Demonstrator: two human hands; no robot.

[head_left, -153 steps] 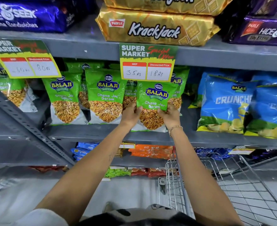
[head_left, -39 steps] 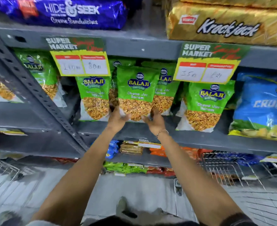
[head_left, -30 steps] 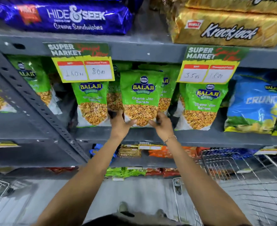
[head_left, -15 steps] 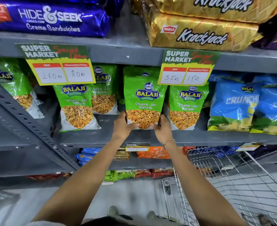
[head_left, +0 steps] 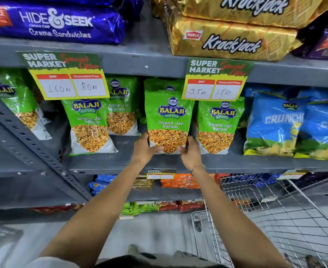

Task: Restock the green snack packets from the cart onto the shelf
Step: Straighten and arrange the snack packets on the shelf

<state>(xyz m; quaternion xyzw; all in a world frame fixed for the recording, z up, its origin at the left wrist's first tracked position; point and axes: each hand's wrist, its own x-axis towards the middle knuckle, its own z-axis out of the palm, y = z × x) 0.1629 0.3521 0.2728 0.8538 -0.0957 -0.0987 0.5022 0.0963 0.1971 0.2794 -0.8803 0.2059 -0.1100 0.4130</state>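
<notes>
Both hands at the bottom corners of one green snack packet [head_left: 170, 120]: left hand [head_left: 144, 148] cupped round the lower left corner, thumb across the front; right hand [head_left: 190, 151] curled round the lower right corner, fingers [head_left: 181, 149] pressing the front face, neither spread wide nor fully closed. Packet upright, base on or just above the front lip of the grey shelf [head_left: 120, 163], between a neighbouring green packet [head_left: 218, 125] on the right and another leaning one [head_left: 89, 124] well to the left, more green packets [head_left: 121, 109] behind. To finish well: seat the base flat, slide back until touching the row behind, keep the label square to the front and clear of the price tag [head_left: 214, 81] overhanging its upper right corner, then ease both hands off together to avoid a forward topple. Beyond: blue crisp bags [head_left: 275, 122] farther right, wire cart [head_left: 275, 209] at lower right, no green packets visible in the part in view.
</notes>
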